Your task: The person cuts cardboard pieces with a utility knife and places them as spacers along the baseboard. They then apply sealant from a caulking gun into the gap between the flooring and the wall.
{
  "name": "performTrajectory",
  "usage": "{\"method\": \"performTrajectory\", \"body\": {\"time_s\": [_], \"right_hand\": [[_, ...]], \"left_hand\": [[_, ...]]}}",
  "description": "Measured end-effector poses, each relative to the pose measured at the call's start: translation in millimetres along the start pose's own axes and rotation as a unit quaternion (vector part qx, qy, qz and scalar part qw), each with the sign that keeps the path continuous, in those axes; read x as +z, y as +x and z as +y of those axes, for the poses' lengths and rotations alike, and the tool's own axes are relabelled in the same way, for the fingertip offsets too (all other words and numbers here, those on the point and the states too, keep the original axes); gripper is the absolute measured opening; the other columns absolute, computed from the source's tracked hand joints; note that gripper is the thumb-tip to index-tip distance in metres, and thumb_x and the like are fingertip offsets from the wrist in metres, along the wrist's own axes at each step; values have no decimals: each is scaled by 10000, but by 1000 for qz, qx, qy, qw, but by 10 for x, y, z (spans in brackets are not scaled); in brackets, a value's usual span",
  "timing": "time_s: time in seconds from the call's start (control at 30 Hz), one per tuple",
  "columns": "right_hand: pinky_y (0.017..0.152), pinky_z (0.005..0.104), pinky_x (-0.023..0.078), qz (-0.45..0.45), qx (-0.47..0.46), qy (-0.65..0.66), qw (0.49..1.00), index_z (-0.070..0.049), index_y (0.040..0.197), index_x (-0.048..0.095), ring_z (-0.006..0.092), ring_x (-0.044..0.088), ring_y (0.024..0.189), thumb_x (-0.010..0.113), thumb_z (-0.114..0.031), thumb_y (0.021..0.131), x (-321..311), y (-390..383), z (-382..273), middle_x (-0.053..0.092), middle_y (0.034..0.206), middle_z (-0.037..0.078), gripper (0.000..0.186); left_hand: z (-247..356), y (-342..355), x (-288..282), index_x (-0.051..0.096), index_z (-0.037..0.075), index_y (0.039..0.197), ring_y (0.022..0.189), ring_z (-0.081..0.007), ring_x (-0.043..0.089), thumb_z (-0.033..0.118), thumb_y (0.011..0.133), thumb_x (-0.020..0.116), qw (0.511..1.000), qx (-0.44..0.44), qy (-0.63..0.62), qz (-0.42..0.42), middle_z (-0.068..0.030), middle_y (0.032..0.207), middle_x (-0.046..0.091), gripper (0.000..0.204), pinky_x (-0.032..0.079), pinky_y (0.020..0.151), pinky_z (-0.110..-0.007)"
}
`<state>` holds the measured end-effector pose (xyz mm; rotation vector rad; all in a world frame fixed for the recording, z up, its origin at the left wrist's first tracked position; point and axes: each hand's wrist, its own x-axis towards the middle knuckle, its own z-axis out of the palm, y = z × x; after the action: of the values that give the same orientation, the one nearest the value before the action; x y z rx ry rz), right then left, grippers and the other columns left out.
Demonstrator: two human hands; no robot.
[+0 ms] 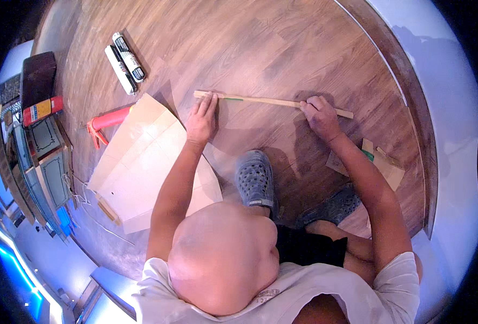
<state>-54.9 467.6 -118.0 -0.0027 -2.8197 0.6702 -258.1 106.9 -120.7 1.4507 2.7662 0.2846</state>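
A thin, light wooden strip (266,101) with a green mark lies nearly crosswise over the wood-patterned floor. My left hand (201,120) rests near its left end, fingers stretched out and their tips on the strip. Toward the other end, my right hand (321,115) is closed around the strip, its fingers bent and pressed together. A short piece of the strip sticks out past each hand. Below the left hand lies a large flat sheet of cardboard (160,154).
A red caulking gun (111,119) lies partly beneath the cardboard. Two white-and-black sealant tubes (126,60) lie farther off. Cardboard scraps (385,168) sit beside my right forearm. Stacked panels (50,162) stand at left; a skirting board (419,124) and wall run along the right.
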Motion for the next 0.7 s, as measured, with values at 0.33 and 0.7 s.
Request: {"method": "performTrajectory", "body": {"time_s": [0.33,0.7], "right_hand": [[708,456,547,31,-15,33,999,-81,969,657,323,633,868,709,-88,904,37,-46,73,619,957,89,83],[688,424,536,53,-11,43,998,-68,1013,702,306,630,854,776,-93,878,30,4,19,608,932,81,156]], "left_hand": [[-260,321,-148,643,54,1327,1158,-333,611,86,858,625,995,76,-56,-43,-118,1310,643,470,500,973,-446],[-452,799,-539,712,48,1105,1050,-315,660,117,901,685,970,203,-68,-117,-87,1155,696,218,552,885,-429]]}}
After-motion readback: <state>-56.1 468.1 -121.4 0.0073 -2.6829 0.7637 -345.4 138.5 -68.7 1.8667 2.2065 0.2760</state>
